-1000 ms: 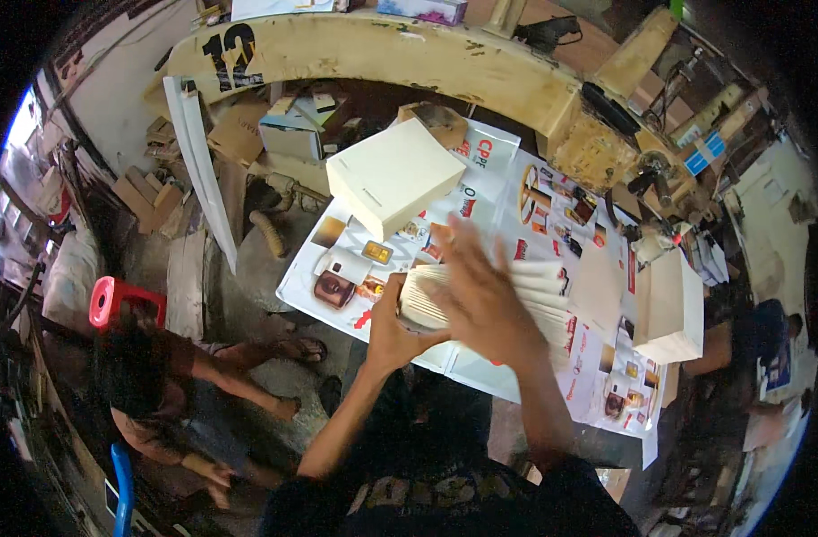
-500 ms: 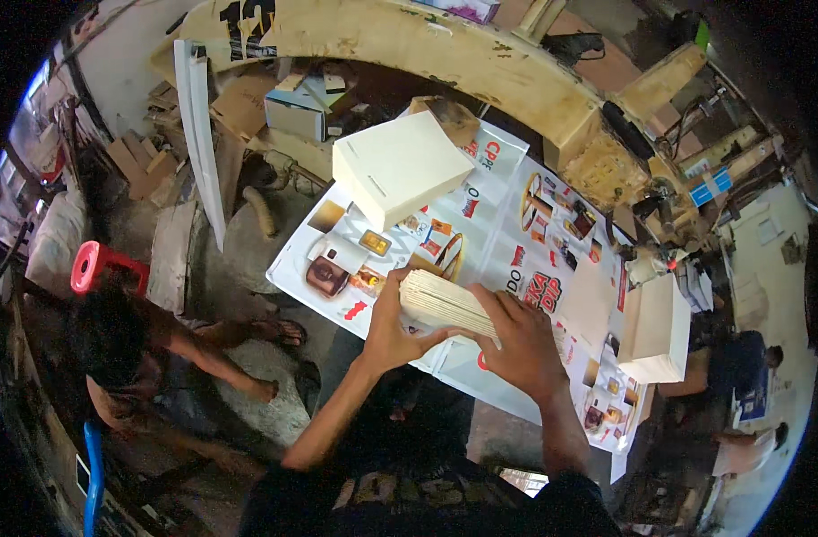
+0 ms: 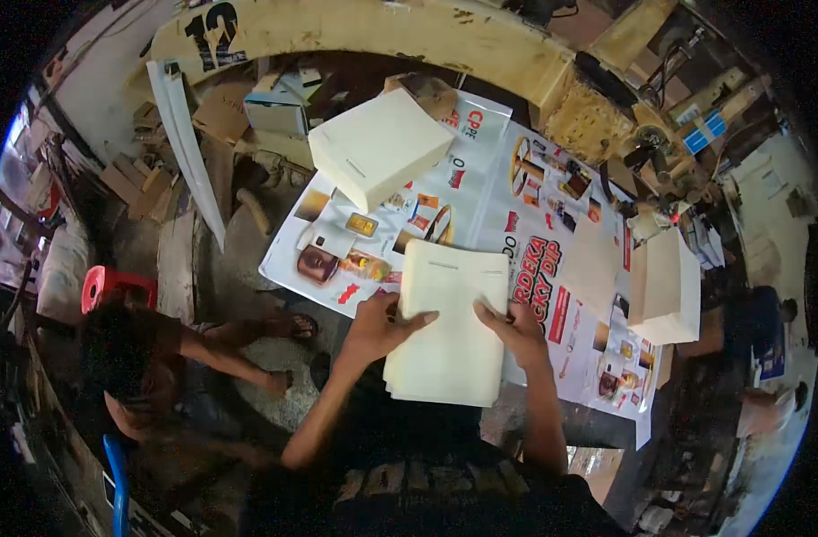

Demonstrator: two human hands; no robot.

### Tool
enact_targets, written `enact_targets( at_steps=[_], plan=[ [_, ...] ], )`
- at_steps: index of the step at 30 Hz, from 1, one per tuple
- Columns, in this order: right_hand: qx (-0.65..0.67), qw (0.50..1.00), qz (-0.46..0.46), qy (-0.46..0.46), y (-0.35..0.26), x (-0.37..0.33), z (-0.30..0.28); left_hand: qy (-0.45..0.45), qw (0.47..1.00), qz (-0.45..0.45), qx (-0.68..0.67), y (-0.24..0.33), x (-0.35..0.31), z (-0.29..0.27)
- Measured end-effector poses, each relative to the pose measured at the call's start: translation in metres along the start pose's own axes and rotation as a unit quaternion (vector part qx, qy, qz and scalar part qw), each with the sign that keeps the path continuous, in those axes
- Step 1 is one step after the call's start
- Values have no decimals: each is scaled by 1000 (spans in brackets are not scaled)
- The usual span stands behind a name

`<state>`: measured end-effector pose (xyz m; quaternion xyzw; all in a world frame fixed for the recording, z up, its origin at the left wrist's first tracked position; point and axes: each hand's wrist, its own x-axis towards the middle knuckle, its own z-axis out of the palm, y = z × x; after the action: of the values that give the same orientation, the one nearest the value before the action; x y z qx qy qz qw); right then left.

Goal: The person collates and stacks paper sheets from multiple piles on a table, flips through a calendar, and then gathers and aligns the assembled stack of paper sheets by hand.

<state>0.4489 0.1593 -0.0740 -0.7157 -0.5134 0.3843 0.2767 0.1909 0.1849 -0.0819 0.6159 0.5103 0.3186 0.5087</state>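
Observation:
Between my hands is a thick stack of cream paper sheets (image 3: 449,358), its broad face turned up and small printed lines near its far edge. My left hand (image 3: 382,324) grips the left side, thumb lying on top. On the right side, my right hand (image 3: 514,329) holds it the same way, fingers underneath mostly hidden. The stack is over the near edge of a table covered with a printed banner (image 3: 489,219). Beyond it stands a tall pile of cream paper (image 3: 382,143), set at an angle. Another cream stack (image 3: 667,286) sits at the table's right side.
A large yellowish machine frame (image 3: 364,36) arches behind the table. At left, a person (image 3: 149,367) sits near a red plastic stool (image 3: 118,288). A pale upright strip (image 3: 187,148) and cardboard pieces (image 3: 221,116) stand far left. More people are at the right rim.
The paper stack has turned from edge-up to broad face up and come closer to my body. Both hands have shifted to its sides, thumbs now on top.

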Motion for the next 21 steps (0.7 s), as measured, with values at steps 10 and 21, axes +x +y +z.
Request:
enact_targets(
  at_steps=[10, 21],
  plan=[
    [-31, 953, -218, 206, -62, -36, 14, 88, 975, 200, 47, 40, 0, 3],
    [415, 889, -192, -21, -5, -29, 20, 43, 959, 229, -160, -5, 19, -2]
  ],
)
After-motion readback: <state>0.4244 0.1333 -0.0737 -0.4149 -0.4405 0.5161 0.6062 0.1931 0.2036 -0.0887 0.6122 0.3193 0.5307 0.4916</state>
